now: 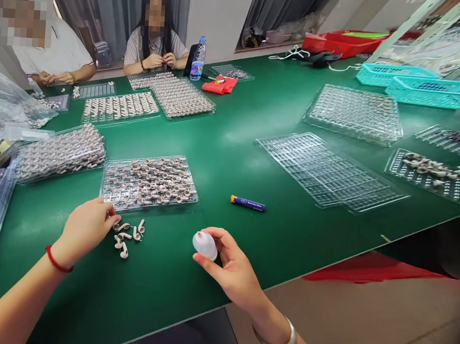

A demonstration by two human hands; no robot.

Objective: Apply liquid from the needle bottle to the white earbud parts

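My right hand [234, 268] is closed around a small rounded white plastic bottle [205, 244] with a brownish tip, held over the green table. My left hand [88, 225] is at the near left corner of a clear tray [150, 204], its fingers pinched together; what they hold, if anything, is hidden. Beside those fingertips lies a loose little pile of white earbud shells [124, 249]. Rows of similar earbud shells [157, 178] with dark open ends fill much of the tray.
A blue lighter [247, 203] lies right of the tray. Clear trays [323, 170] are stacked at right, and trays full of earbud shells [60, 151] at left. A water bottle [198, 58] and teal baskets [433, 91] stand farther back. Two people sit across the table, handling small pieces.
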